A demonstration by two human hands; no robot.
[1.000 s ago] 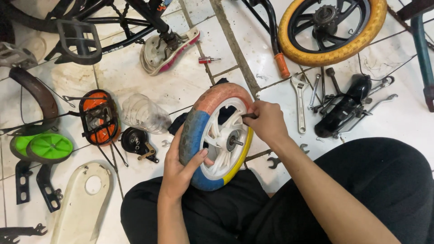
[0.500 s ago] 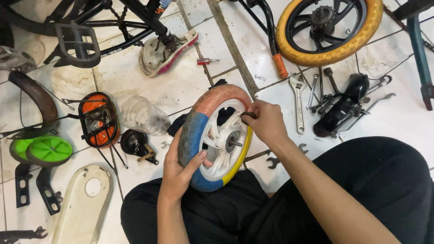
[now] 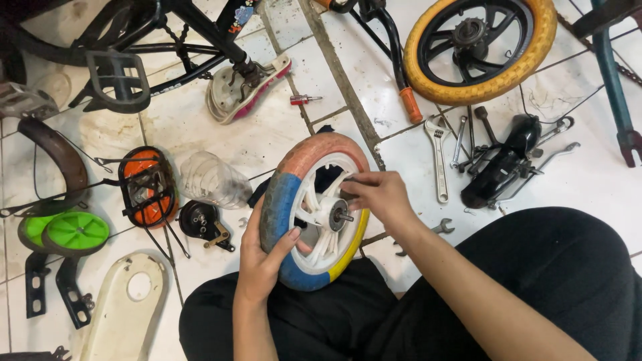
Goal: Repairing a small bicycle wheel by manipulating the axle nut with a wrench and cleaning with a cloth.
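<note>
A small bicycle wheel (image 3: 287, 194) with a white plastic rim and a tyre in orange, blue and yellow stands upright on my lap. My left hand (image 3: 262, 257) grips its lower left tyre, thumb across the rim. My right hand (image 3: 381, 197) rests at the right side of the rim, fingertips pinched close to the axle hub (image 3: 336, 215). Whether those fingers hold a small part I cannot tell.
On the tiled floor lie an adjustable wrench (image 3: 438, 157), several spanners (image 3: 468, 137), a black saddle (image 3: 501, 167), a yellow-tyred wheel (image 3: 481, 47), a clear plastic bottle (image 3: 210, 179), an orange basket (image 3: 148, 184), green training wheels (image 3: 67, 232) and a white chain guard (image 3: 127, 304). A black bicycle frame (image 3: 167, 40) lies at top left.
My right hand has slid from the upper rim down toward the hub. The view has shifted slightly; the wheel and left hand stay put.
</note>
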